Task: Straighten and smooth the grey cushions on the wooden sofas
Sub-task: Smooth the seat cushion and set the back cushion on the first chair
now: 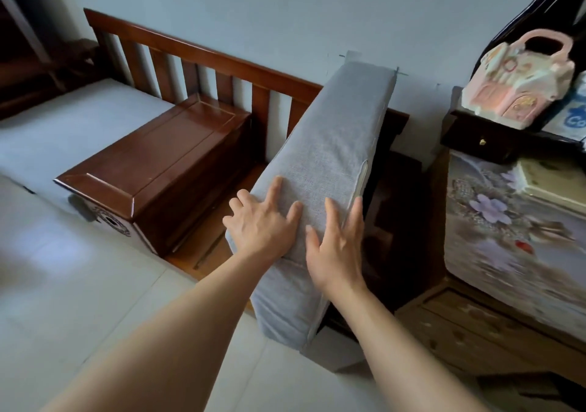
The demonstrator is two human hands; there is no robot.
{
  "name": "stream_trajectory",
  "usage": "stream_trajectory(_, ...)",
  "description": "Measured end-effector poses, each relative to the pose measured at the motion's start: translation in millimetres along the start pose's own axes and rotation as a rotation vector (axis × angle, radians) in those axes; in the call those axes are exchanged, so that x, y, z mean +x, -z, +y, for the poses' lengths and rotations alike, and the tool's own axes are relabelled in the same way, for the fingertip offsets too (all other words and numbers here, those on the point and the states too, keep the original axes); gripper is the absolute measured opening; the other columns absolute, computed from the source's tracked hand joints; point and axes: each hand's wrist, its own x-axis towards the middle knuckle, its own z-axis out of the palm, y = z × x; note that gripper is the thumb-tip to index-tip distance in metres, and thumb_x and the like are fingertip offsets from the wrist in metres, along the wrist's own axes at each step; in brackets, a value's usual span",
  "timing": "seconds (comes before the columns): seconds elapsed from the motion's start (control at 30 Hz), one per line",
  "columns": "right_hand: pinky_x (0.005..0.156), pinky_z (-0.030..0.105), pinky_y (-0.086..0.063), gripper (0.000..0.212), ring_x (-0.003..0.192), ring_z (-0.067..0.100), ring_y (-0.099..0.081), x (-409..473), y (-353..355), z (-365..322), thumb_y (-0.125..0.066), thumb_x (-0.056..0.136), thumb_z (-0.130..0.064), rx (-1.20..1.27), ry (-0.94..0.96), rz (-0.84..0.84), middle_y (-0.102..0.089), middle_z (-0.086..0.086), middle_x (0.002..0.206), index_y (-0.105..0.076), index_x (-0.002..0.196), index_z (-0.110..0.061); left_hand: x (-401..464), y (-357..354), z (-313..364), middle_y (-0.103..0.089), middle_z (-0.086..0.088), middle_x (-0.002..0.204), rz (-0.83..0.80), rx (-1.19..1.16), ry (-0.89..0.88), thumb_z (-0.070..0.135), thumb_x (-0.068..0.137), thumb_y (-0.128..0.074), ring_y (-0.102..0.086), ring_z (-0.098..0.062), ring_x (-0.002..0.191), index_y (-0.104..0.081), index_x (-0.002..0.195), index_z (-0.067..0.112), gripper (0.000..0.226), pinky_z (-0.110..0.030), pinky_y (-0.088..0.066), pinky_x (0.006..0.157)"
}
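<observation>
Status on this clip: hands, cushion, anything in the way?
Left hand and right hand flat, fingers spread, on the grey cushion. Cushion stands on edge, tilted, over the bare wooden sofa seat. Wooden armrest box close on its left.

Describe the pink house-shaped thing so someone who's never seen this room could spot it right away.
Start at the floral-covered cabinet on the right. On it stands a small dark drawer box, and on that box sits the pink toy house. It alone is pastel pink and cream, with a looped handle on top.
</observation>
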Motion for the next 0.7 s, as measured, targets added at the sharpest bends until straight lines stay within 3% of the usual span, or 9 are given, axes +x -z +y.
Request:
stream_trajectory(0.1,0.116,0.034,-0.015,0.069,0.145,0.035,-0.009,10,21,14,-0.046,0.097,-0.045,0.019,-0.226,-0.115,0.015,0.022,0.156,-0.011,0.153,-0.028,-15,-9,20,-0.035,-0.013,0.126,0.025,0.033,0.011,0.071,0.088,-0.024,-0.037,-0.028,0.113,-0.014,0.144,0.048,0.061,-0.043,-0.033,0.088)
stream_trajectory(0.2,0.108,0.035,-0.029,0.068,0.132,0.040,-0.033,22,31,25,-0.044,0.095,-0.053,-0.011,-0.300,-0.096,-0.005,0.021,0.154,-0.013,0.152,-0.036,-25,-16,35,-0.034,-0.014,0.127,0.028,0.055,0.010,0.072,0.088,-0.023,-0.037,-0.029,0.114,-0.012,0.144,0.048,0.062,-0.043,-0.034,0.090)
stream_trajectory(0.33,0.105,0.036,-0.033,0.066,0.128,0.036,-0.038,17,32,33,-0.044,0.094,-0.056,-0.011,-0.290,-0.046,-0.015,0.018,0.150,-0.016,0.151,-0.039,-27,-17,38,-0.035,-0.013,0.125,0.040,0.037,0.002,0.074,0.086,-0.025,-0.038,-0.029,0.113,-0.012,0.145,0.048,0.066,-0.042,-0.036,0.088)
stream_trajectory(0.7,0.110,0.042,-0.033,0.067,0.132,0.040,-0.036,1,22,36,-0.038,0.096,-0.054,-0.044,-0.163,-0.082,-0.011,0.024,0.151,-0.011,0.153,-0.031,-52,-22,21,-0.038,-0.012,0.121,0.110,0.002,0.078,0.076,0.084,-0.028,-0.038,-0.026,0.111,-0.015,0.144,0.047,0.068,-0.039,-0.036,0.088)
